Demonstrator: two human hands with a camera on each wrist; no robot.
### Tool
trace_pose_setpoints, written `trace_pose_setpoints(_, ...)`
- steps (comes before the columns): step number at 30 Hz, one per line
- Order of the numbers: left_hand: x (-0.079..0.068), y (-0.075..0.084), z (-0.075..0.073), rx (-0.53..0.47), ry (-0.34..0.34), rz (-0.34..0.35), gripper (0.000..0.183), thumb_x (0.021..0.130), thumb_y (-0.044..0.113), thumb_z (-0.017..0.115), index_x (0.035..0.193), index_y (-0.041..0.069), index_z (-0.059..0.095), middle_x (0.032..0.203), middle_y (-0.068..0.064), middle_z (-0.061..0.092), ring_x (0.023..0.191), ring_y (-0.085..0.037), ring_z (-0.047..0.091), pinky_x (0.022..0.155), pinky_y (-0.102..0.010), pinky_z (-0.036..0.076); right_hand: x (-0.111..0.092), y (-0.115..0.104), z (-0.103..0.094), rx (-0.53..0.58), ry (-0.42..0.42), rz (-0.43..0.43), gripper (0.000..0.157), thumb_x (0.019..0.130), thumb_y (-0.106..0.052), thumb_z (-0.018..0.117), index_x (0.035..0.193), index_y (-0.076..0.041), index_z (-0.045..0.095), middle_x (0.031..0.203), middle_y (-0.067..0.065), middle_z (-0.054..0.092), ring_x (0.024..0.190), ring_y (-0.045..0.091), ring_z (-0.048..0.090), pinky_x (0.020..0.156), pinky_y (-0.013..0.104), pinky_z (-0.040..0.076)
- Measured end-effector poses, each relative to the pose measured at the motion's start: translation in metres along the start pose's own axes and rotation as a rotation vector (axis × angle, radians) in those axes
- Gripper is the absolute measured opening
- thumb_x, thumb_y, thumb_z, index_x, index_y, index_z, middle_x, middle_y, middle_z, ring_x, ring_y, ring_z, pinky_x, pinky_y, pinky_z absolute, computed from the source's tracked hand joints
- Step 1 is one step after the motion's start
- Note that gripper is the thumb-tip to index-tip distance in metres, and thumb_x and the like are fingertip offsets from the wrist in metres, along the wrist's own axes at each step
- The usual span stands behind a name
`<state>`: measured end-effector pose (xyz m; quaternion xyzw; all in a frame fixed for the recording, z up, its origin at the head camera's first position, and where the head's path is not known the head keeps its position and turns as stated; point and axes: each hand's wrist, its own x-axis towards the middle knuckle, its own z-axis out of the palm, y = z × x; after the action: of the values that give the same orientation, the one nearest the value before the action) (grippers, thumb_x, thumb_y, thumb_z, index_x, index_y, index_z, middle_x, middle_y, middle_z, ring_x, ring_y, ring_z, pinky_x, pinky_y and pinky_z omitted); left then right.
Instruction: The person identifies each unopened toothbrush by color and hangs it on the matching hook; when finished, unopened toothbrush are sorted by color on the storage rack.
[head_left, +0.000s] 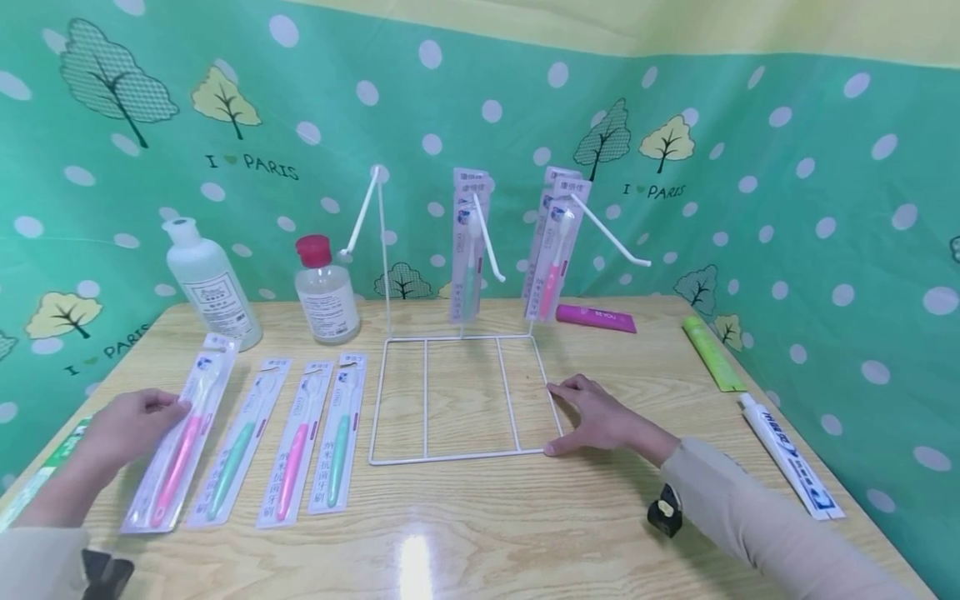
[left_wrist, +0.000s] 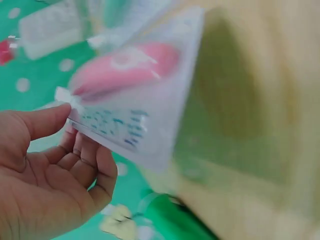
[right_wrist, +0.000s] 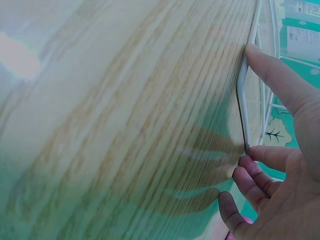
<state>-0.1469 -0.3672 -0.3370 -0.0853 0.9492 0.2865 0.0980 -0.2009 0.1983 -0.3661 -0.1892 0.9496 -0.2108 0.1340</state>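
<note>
My left hand pinches the edge of a packaged pink toothbrush, which is tilted up off the table. In the left wrist view, thumb and fingers grip the clear pack beside the pink handle. Three more packaged toothbrushes lie in a row to its right: a green one, a pink one and another green one. My right hand touches the white wire rack at its front right corner, thumb and index finger spread along the rod. Packaged toothbrushes hang on the middle hook and right hook.
The left hook holds nothing. A white bottle and a red-capped bottle stand at the back left. A magenta tube, a lime tube and a white toothpaste tube lie on the right. A green box lies far left.
</note>
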Motion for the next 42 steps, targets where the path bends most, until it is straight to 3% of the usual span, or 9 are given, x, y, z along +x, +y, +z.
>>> trace_pose_setpoints(4, -0.007, 0.024, -0.005, -0.031, 0.065, 0.107, 0.067, 0.095, 0.043, 0.036, 0.123, -0.018, 0.034, 0.114, -0.040, 0.042, 0.097, -0.049, 0.046, 0.068, -0.049, 0.046, 0.001, 0.000, -0.001, -0.004, -0.002, 0.012, 0.102, 0.059, -0.056, 0.076, 0.140, -0.010, 0.034, 0.132, 0.013, 0.036, 0.121, 0.030, 0.036, 0.100, 0.047, 0.034)
trace_pose_setpoints(9, -0.015, 0.064, -0.005, -0.034, 0.140, 0.208, 0.055, 0.094, 0.040, 0.042, 0.121, -0.009, 0.044, 0.105, -0.028, 0.055, 0.088, -0.034, 0.055, 0.062, -0.035, 0.047, 0.001, -0.001, -0.001, -0.007, -0.003, 0.028, 0.103, 0.058, -0.056, 0.077, 0.140, -0.010, 0.034, 0.132, 0.013, 0.036, 0.121, 0.030, 0.036, 0.100, 0.047, 0.034)
trace_pose_setpoints(15, -0.026, 0.110, 0.008, -0.079, 0.114, 0.276, 0.048, 0.092, 0.035, 0.051, 0.118, -0.004, 0.047, 0.098, -0.019, 0.063, 0.080, -0.024, 0.061, 0.063, -0.032, 0.049, -0.001, -0.002, -0.001, -0.012, -0.006, 0.032, 0.103, 0.059, -0.056, 0.077, 0.141, -0.010, 0.034, 0.132, 0.013, 0.036, 0.121, 0.031, 0.036, 0.101, 0.048, 0.033)
trace_pose_setpoints(21, -0.029, 0.149, 0.037, -0.164, 0.079, 0.352, 0.038, 0.088, 0.026, 0.059, 0.114, -0.001, 0.050, 0.091, -0.012, 0.067, 0.072, -0.017, 0.065, 0.065, -0.034, 0.050, -0.002, -0.003, -0.002, -0.004, -0.003, 0.030, 0.101, 0.060, -0.054, 0.077, 0.140, -0.010, 0.034, 0.133, 0.013, 0.036, 0.122, 0.031, 0.036, 0.100, 0.048, 0.033)
trace_pose_setpoints(33, -0.028, 0.216, 0.107, -0.293, 0.060, 0.497, 0.017, 0.082, 0.016, 0.067, 0.094, 0.009, 0.058, 0.080, -0.001, 0.068, 0.072, -0.014, 0.064, 0.063, -0.030, 0.052, 0.000, -0.001, 0.000, -0.016, 0.012, 0.000, 0.102, 0.059, -0.056, 0.076, 0.140, -0.010, 0.035, 0.132, 0.011, 0.037, 0.121, 0.029, 0.037, 0.100, 0.046, 0.034)
trace_pose_setpoints(42, -0.037, 0.260, 0.147, -0.413, -0.037, 0.560, 0.012, 0.080, 0.013, 0.068, 0.089, 0.013, 0.061, 0.075, 0.004, 0.067, 0.067, -0.008, 0.062, 0.062, -0.026, 0.051, -0.002, -0.001, 0.000, -0.011, 0.031, 0.009, 0.102, 0.057, -0.056, 0.077, 0.139, -0.011, 0.037, 0.132, 0.010, 0.038, 0.121, 0.028, 0.037, 0.101, 0.045, 0.033)
